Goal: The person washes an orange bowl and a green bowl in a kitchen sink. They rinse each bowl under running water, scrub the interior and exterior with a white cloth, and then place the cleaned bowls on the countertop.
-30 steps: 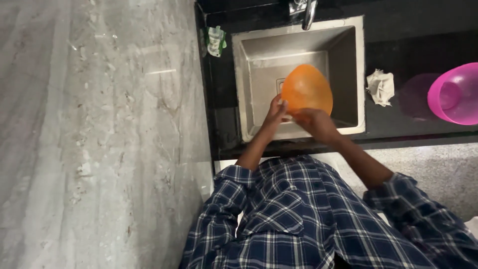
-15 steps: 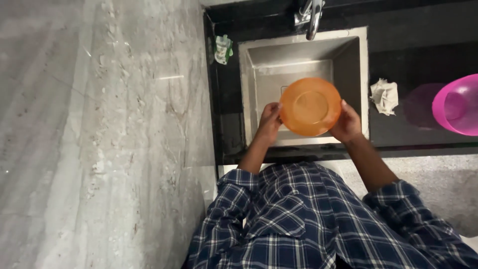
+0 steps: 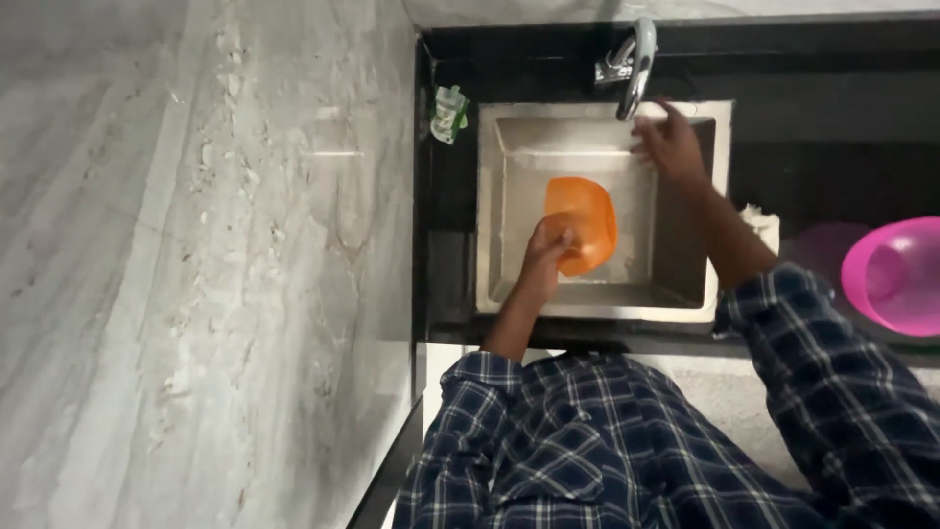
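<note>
Left hand [image 3: 544, 247]: fingers clamped on rim of orange bowl [image 3: 583, 223], now holding it alone, tilted over the sink [image 3: 504, 196].
Right hand [image 3: 671, 145]: let go of bowl half a second ago; fingers loose, spread, reaching at the tap [image 3: 634, 67].
Meaning: rinse likely next.

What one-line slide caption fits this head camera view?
Left hand holds a round orange plastic bowl over the steel sink; right hand reaches beside the metal tap.

Dim even indoor light, soft focus, glare on the marble wall [image 3: 196, 245], slight motion blur
</note>
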